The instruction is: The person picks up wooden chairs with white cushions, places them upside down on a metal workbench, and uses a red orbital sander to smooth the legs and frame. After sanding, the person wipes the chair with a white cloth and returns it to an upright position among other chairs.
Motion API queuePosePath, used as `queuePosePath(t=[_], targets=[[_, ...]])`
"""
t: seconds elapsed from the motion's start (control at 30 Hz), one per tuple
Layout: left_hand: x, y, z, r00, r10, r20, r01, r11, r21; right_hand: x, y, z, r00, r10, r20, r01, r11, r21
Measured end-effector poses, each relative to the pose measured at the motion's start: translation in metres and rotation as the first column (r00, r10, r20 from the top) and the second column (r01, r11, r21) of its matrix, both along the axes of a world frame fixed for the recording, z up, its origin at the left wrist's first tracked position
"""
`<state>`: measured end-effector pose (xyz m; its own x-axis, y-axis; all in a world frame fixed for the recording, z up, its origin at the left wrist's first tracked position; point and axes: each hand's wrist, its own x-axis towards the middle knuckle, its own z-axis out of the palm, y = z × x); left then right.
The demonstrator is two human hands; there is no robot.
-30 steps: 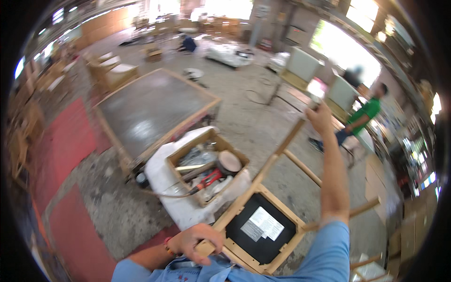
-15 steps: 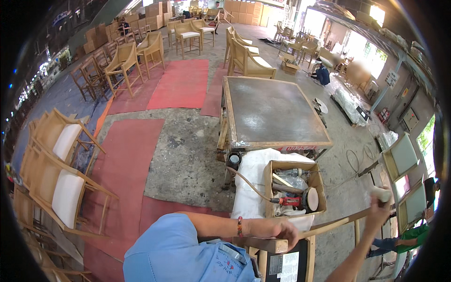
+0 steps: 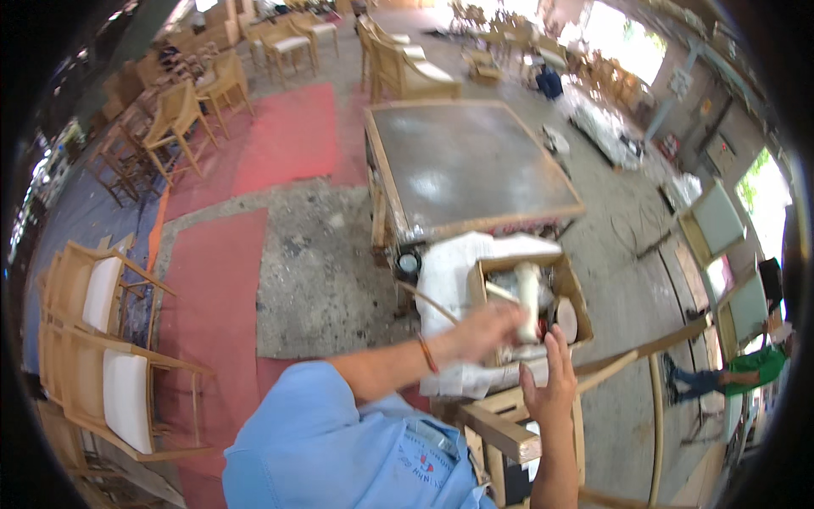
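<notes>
A whitish cylinder with a flared top is upright in front of the open cardboard box. My left hand, smeared by motion, is right beside it; whether the fingers grip it cannot be made out. To the right of the cylinder's lower end, my right hand is raised with its fingers apart, holding nothing that I can see. Below both hands is a wooden chair frame, its squared end near my right forearm. A pale round disc lies in the box among other items.
A large grey-topped table stands ahead, with white cloth under the box. Wooden chairs with white seats line the left side. Red mats cover part of the floor. A person in green is at the right.
My left hand has left the frame's wooden end and moved up to the box. My right hand has swung in from the right, its pale object gone from its fingers. The view has shifted.
</notes>
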<state>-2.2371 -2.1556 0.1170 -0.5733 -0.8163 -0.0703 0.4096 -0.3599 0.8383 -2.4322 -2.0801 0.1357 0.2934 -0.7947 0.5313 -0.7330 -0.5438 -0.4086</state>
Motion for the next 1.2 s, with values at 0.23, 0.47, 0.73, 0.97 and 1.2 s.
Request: queuePosePath(t=[0.23, 0.47, 0.73, 0.97, 1.2], targets=[[0.202, -0.157, -0.074, 0.564, 0.542, 0.623, -0.332, 0.84, -0.43, -0.03, 0.022, -0.014, 0.899, -0.421, 0.123, 0.34, 0.846, 0.411], [0.241, -0.19, -0.226, 0.209, 0.256, 0.944, -0.024, 0.966, -0.257, -0.027, 0.046, -0.022, 0.699, -0.685, 0.207, 0.496, 0.672, 0.55], [0.221, -0.212, -0.269, 0.013, 0.145, 0.989, 0.023, 0.989, -0.145, 0.006, 0.076, -0.026, 0.517, -0.833, 0.199, 0.639, 0.53, 0.558], [0.215, -0.219, -0.279, -0.001, 0.183, 0.983, 0.09, 0.979, -0.182, 0.009, 0.103, -0.044, 0.406, -0.882, 0.24, 0.657, 0.465, 0.593], [0.211, -0.223, -0.278, -0.017, 0.148, 0.989, 0.09, 0.985, -0.145, 0.01, 0.122, -0.062, 0.361, -0.898, 0.25, 0.65, 0.435, 0.624]])
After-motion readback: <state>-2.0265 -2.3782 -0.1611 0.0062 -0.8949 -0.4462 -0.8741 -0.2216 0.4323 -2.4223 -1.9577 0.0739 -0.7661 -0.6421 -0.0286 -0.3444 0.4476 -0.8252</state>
